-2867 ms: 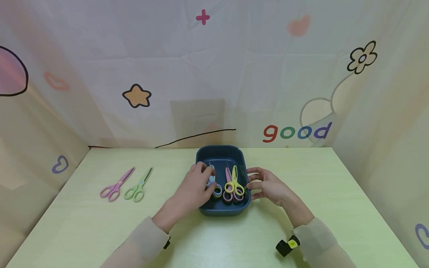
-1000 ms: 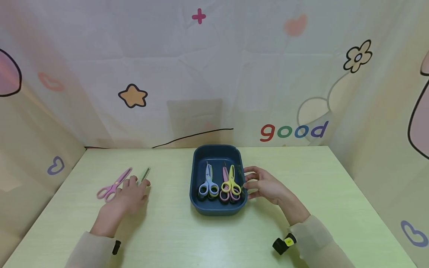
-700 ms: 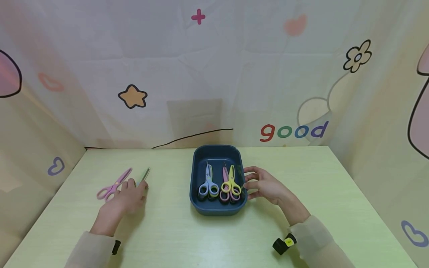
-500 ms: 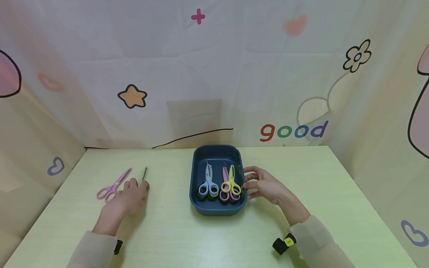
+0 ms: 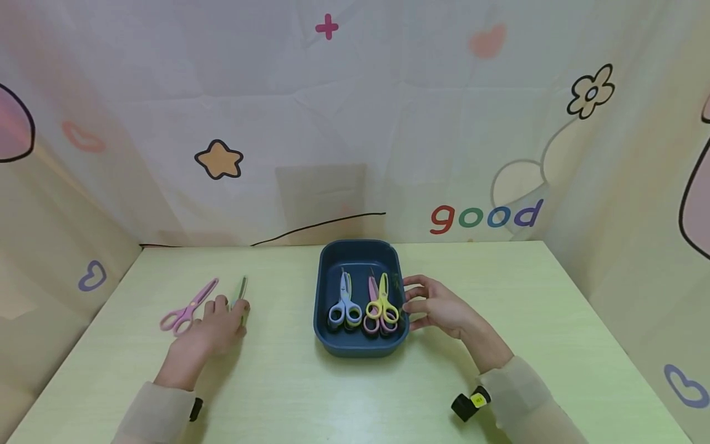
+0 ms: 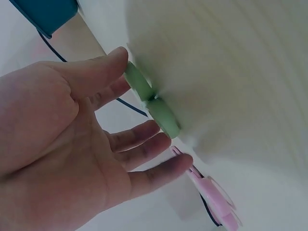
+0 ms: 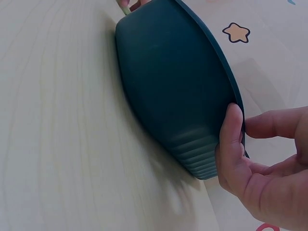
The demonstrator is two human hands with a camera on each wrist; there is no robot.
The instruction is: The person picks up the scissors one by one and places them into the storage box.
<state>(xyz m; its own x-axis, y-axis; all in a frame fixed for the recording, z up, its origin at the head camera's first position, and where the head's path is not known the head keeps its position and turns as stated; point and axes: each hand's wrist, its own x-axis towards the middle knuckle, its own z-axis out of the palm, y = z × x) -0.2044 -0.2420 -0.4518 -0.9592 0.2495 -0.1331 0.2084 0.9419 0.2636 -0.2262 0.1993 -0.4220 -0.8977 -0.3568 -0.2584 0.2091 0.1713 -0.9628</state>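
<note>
On the left side of the table, my left hand (image 5: 219, 324) pinches the green scissors (image 6: 162, 115) by the handle loops, thumb on one side and fingertips on the other. The blades point away from me. Just left of that hand lie pink-purple scissors (image 5: 191, 308), partly covered by it. A dark blue plastic bin (image 5: 357, 353) stands near the middle. Inside it are blue scissors (image 5: 345, 302) over a pair with yellow-green handles, and yellow scissors (image 5: 383, 302) over a pink pair (image 5: 372, 287). My right hand (image 5: 444, 308) rests spread, loosely bent fingertips against the bin's right side.
The pale wooden table (image 5: 283, 394) ends at a printed curtain (image 5: 355, 123) behind and on both sides. A small black camera (image 5: 468, 404) is strapped at my right wrist.
My left hand has left the blue scissors in the bin, moved left and taken hold of the green scissors, whose blades have shifted slightly. The right hand stays at the bin.
</note>
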